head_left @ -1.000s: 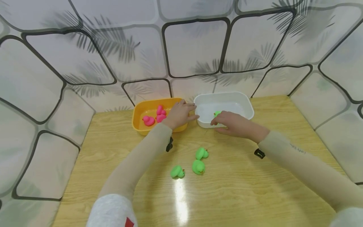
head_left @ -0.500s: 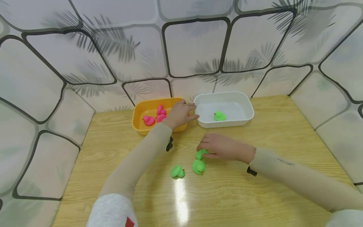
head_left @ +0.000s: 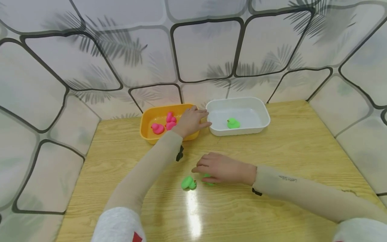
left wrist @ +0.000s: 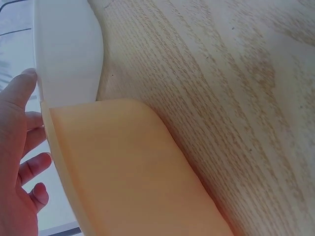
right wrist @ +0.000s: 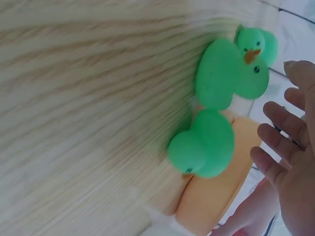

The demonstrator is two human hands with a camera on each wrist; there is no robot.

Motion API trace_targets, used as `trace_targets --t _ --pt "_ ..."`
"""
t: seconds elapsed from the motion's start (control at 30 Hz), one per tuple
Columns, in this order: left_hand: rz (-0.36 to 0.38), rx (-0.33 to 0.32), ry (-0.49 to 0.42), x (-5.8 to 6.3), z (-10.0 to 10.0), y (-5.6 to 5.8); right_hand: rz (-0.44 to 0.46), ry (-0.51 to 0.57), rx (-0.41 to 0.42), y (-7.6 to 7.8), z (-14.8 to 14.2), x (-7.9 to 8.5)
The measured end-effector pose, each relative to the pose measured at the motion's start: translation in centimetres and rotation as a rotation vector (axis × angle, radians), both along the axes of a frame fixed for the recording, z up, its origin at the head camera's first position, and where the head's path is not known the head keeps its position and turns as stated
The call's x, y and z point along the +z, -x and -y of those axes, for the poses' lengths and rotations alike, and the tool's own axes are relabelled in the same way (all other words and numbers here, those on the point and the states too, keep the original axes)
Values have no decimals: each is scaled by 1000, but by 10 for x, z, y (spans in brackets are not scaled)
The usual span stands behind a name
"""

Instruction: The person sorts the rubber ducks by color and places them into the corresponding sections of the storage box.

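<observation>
My left hand (head_left: 191, 122) rests over the right end of the yellow tub (head_left: 148, 135); its fingertips reach the rim of the white tub (head_left: 242, 131). My right hand (head_left: 222, 169) reaches palm-down over green rubber ducks, fingers extended and not curled round any of them. One green duck (head_left: 188, 183) lies just left of that hand, which covers most of the others in the head view. In the right wrist view a green duck (right wrist: 229, 73) and another green duck (right wrist: 209, 142) sit beside the fingers, with a third green duck (right wrist: 266, 45) behind.
Pink rubber ducks (head_left: 158, 128) lie in the yellow tub. A single green duck (head_left: 233, 123) is inside the white tub. Both tubs stand side by side on the wooden table (head_left: 121, 174), against the patterned wall (head_left: 208, 50) at the back.
My right hand has left the white tub, where a green duck now lies uncovered, and moved toward me and left over the loose ducks. The left hand has stayed put.
</observation>
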State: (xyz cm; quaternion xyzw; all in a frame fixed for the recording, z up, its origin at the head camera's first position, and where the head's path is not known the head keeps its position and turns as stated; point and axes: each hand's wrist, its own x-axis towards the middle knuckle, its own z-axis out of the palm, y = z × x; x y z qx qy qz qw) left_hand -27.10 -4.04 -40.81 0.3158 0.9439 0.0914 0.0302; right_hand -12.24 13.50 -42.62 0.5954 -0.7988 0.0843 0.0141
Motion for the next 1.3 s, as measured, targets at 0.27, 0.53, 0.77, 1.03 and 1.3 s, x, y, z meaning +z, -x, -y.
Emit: trace_targets --t 0.27,0.53,0.77,1.03,1.3 --pt "2 1 2 -1 2 0 -6 -72 31 -8 19 -1" --pt "-4 -9 1 -2 2 2 -51 -84 70 -10 26 -6" --pt "0 -5 6 -1 2 1 -57 -83 81 -11 27 -7" --pt "1 -4 5 2 1 -2 -51 -97 92 -11 30 -6" --pt "8 -5 17 5 0 -2 -49 -124 93 -11 31 -6"
